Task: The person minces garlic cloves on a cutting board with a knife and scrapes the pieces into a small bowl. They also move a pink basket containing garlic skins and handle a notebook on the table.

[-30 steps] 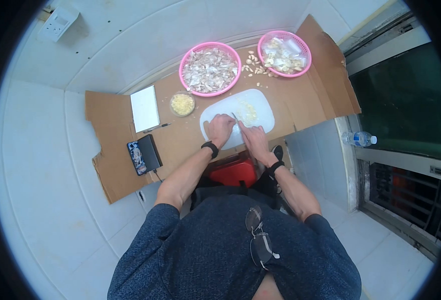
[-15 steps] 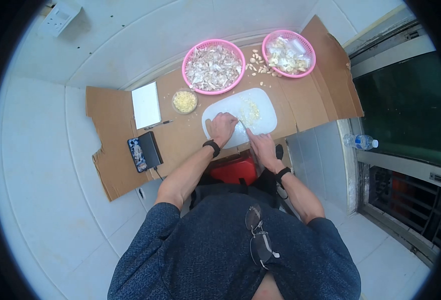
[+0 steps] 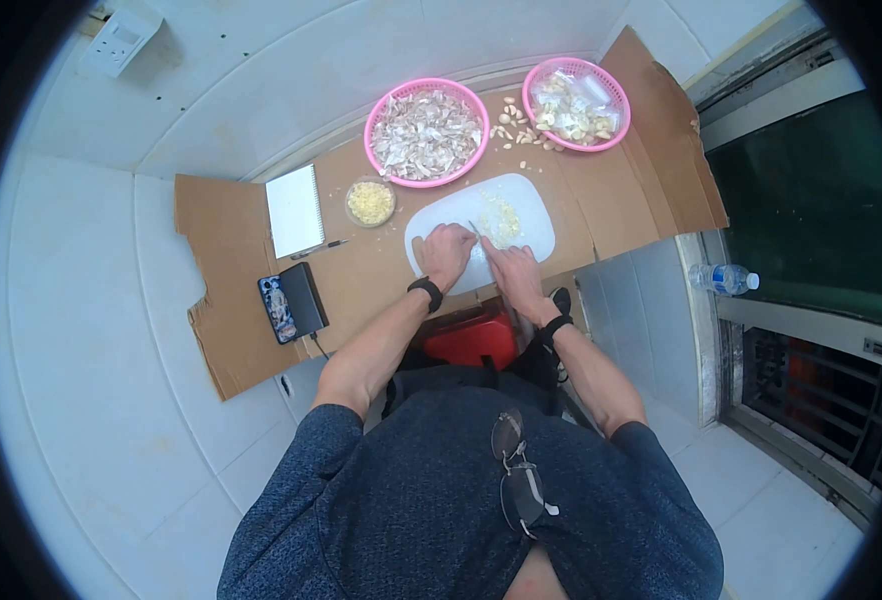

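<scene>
A white cutting board (image 3: 531, 195) lies before me with chopped garlic (image 3: 502, 220) on its right half. Over the board's left part, my left hand (image 3: 446, 252) is closed, fingertips pinched on a small pale piece that looks like a garlic clove, mostly hidden. My right hand (image 3: 513, 268) grips a small knife (image 3: 473, 227), its handle hidden by the fingers. The thin blade slants up and left, right by the left fingertips. A clear bowl of minced garlic (image 3: 370, 203) stands left of the board.
Behind the board are a pink basket (image 3: 369, 148) of garlic skins and another pink basket (image 3: 626, 110) with bagged cloves. Loose garlic cloves (image 3: 521, 132) lie between them. At left are a notepad (image 3: 294, 210), a pen (image 3: 318, 250) and a phone (image 3: 276, 308). Cardboard (image 3: 616, 205) covers the table.
My right hand has shifted slightly up and left, closer to my left hand. The knife blade now points up and left past the left fingertips. The left hand has barely moved.
</scene>
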A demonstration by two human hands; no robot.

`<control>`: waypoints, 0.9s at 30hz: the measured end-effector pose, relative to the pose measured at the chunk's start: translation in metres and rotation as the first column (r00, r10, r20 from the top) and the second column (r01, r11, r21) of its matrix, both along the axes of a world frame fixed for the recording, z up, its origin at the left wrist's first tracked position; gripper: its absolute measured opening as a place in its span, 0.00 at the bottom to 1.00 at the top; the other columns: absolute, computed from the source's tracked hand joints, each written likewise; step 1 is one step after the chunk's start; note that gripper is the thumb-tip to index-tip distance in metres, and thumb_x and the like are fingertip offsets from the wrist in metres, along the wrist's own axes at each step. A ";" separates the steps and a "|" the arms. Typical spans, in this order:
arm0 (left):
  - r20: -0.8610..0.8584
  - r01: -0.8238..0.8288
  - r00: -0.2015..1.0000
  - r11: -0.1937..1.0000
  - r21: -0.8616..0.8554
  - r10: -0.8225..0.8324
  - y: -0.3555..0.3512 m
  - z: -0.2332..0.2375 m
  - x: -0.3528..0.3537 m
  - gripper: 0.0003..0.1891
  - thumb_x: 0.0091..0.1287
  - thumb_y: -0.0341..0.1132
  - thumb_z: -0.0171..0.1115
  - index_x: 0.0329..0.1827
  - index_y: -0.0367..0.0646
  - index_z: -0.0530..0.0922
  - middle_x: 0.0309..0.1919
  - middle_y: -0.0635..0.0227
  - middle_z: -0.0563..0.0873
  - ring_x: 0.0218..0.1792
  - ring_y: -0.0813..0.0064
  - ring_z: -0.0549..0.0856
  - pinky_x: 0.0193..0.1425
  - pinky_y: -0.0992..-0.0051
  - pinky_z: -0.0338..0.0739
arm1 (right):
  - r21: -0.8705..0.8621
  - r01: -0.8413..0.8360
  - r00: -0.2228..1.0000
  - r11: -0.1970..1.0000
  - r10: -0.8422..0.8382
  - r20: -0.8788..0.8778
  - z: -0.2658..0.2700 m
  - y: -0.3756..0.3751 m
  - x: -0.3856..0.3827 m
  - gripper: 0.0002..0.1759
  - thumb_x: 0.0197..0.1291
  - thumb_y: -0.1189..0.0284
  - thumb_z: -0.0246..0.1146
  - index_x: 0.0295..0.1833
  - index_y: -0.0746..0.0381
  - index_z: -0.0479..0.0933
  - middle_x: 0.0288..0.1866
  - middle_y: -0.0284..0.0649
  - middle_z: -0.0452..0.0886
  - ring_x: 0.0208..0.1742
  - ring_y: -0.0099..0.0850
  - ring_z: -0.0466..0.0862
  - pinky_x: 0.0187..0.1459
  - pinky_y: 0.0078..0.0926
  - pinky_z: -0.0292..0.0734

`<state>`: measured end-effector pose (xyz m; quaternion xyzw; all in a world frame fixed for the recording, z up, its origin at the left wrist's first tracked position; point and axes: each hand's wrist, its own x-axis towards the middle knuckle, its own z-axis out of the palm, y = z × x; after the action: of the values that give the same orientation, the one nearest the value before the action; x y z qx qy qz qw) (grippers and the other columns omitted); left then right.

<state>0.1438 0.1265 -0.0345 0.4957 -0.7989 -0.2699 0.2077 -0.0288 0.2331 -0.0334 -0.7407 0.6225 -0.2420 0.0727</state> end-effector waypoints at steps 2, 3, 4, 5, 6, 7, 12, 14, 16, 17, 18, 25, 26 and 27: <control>-0.004 -0.002 1.000 1.000 0.009 0.002 0.000 0.002 0.000 0.03 0.65 0.34 0.78 0.37 0.49 0.97 0.41 0.64 0.96 0.47 0.55 0.91 0.53 0.54 0.86 | 0.042 0.000 0.999 0.999 -0.002 0.032 -0.008 0.002 0.000 0.30 0.75 0.74 0.69 0.81 0.61 0.77 0.34 0.40 0.87 0.41 0.38 0.85 0.49 0.43 0.73; -0.003 -0.003 1.000 1.000 0.008 0.003 0.000 0.003 0.000 0.03 0.65 0.34 0.78 0.37 0.49 0.97 0.41 0.64 0.96 0.47 0.55 0.91 0.53 0.54 0.86 | 0.041 0.000 0.999 0.999 -0.001 0.034 -0.006 0.001 0.001 0.30 0.75 0.74 0.69 0.81 0.61 0.77 0.34 0.40 0.87 0.41 0.38 0.85 0.49 0.43 0.73; 0.003 -0.005 1.000 1.000 -0.001 0.005 0.000 0.004 0.000 0.03 0.65 0.34 0.78 0.37 0.49 0.97 0.41 0.64 0.96 0.47 0.54 0.91 0.53 0.54 0.86 | 0.022 0.012 0.999 1.000 -0.012 0.031 -0.004 0.002 0.002 0.30 0.75 0.74 0.68 0.81 0.61 0.77 0.34 0.40 0.87 0.41 0.38 0.85 0.49 0.43 0.74; 0.008 -0.006 1.000 1.000 -0.009 0.006 0.001 0.004 0.000 0.03 0.65 0.34 0.78 0.37 0.49 0.97 0.41 0.64 0.96 0.47 0.54 0.91 0.53 0.53 0.86 | 0.005 0.025 0.999 1.000 -0.025 0.028 -0.002 0.004 0.003 0.30 0.75 0.74 0.68 0.81 0.61 0.77 0.35 0.40 0.87 0.42 0.38 0.86 0.50 0.43 0.74; 0.008 -0.005 1.000 1.000 -0.008 0.005 0.001 0.000 0.000 0.03 0.65 0.34 0.78 0.37 0.49 0.97 0.41 0.64 0.96 0.47 0.54 0.91 0.53 0.53 0.86 | 0.006 0.026 0.999 1.000 -0.026 0.029 0.000 0.004 0.002 0.30 0.75 0.74 0.68 0.81 0.61 0.77 0.35 0.40 0.87 0.42 0.38 0.86 0.50 0.43 0.74; -0.002 0.003 1.000 1.000 -0.016 -0.003 -0.001 -0.004 0.000 0.03 0.65 0.34 0.78 0.37 0.49 0.97 0.41 0.64 0.96 0.47 0.54 0.91 0.53 0.53 0.86 | -0.003 0.021 0.999 1.000 -0.021 0.040 0.002 0.004 0.002 0.31 0.75 0.74 0.69 0.81 0.61 0.77 0.35 0.40 0.87 0.42 0.38 0.86 0.50 0.43 0.74; 0.019 -0.019 1.000 1.000 0.014 0.019 0.001 0.007 -0.002 0.03 0.65 0.34 0.78 0.37 0.49 0.97 0.41 0.64 0.96 0.47 0.54 0.91 0.52 0.53 0.86 | 0.005 0.004 0.999 1.000 -0.005 0.035 -0.001 0.001 0.002 0.31 0.75 0.74 0.69 0.82 0.61 0.76 0.36 0.40 0.88 0.43 0.38 0.86 0.50 0.42 0.74; 0.044 -0.028 0.999 0.999 0.027 0.027 0.002 0.011 -0.002 0.03 0.65 0.35 0.79 0.37 0.49 0.97 0.41 0.65 0.96 0.47 0.55 0.91 0.52 0.54 0.86 | 0.041 0.004 1.000 0.999 -0.005 0.007 -0.008 0.002 0.001 0.32 0.75 0.73 0.69 0.82 0.60 0.76 0.37 0.40 0.88 0.43 0.38 0.86 0.51 0.42 0.75; 0.038 -0.022 0.999 1.000 0.019 0.021 0.001 0.007 -0.002 0.03 0.65 0.35 0.79 0.37 0.50 0.97 0.41 0.65 0.96 0.47 0.55 0.91 0.52 0.54 0.86 | 0.046 0.003 1.000 0.999 -0.003 0.007 -0.011 0.003 0.000 0.32 0.75 0.73 0.69 0.83 0.60 0.76 0.36 0.40 0.88 0.43 0.39 0.86 0.51 0.42 0.74; 0.032 -0.016 0.999 1.000 0.011 0.015 0.001 0.005 -0.002 0.03 0.65 0.36 0.79 0.37 0.50 0.97 0.41 0.65 0.96 0.47 0.56 0.91 0.52 0.54 0.86 | 0.050 0.001 1.000 0.999 -0.001 0.007 -0.013 0.004 -0.002 0.32 0.75 0.73 0.68 0.83 0.60 0.76 0.36 0.40 0.88 0.43 0.39 0.86 0.51 0.42 0.74; 0.031 -0.015 0.999 1.000 0.012 0.015 0.001 0.004 -0.002 0.03 0.65 0.36 0.79 0.37 0.50 0.97 0.41 0.65 0.96 0.47 0.56 0.91 0.52 0.54 0.86 | 0.050 0.001 1.000 0.999 -0.001 0.006 -0.012 0.006 -0.003 0.32 0.75 0.73 0.68 0.83 0.60 0.76 0.36 0.40 0.88 0.43 0.39 0.86 0.51 0.42 0.74; 0.033 -0.034 0.999 0.999 0.028 0.033 0.001 0.003 -0.001 0.03 0.65 0.36 0.80 0.37 0.50 0.97 0.41 0.66 0.97 0.46 0.57 0.91 0.52 0.55 0.86 | 0.072 -0.027 0.999 0.997 0.025 0.024 0.001 0.041 -0.015 0.33 0.75 0.75 0.68 0.84 0.61 0.75 0.36 0.40 0.86 0.42 0.40 0.84 0.50 0.43 0.73; 0.026 -0.029 0.999 0.999 0.015 0.028 0.000 0.001 -0.001 0.03 0.65 0.36 0.80 0.37 0.50 0.97 0.41 0.66 0.97 0.46 0.57 0.91 0.52 0.55 0.86 | 0.070 -0.036 0.999 0.997 0.032 0.044 0.001 0.043 -0.016 0.33 0.75 0.75 0.68 0.84 0.61 0.75 0.37 0.40 0.86 0.42 0.39 0.84 0.50 0.43 0.73; 0.024 -0.027 0.999 1.000 0.016 0.026 0.000 0.000 -0.001 0.03 0.65 0.36 0.80 0.37 0.50 0.97 0.41 0.66 0.97 0.46 0.57 0.91 0.52 0.55 0.86 | 0.072 -0.034 0.999 0.997 0.031 0.043 0.003 0.043 -0.016 0.33 0.75 0.75 0.68 0.84 0.61 0.75 0.37 0.40 0.86 0.42 0.39 0.84 0.50 0.43 0.73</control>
<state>0.1429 0.1269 -0.0344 0.5112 -0.7924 -0.2678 0.1974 -0.0449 0.2760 -0.0307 -0.7423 0.6171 -0.2336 0.1163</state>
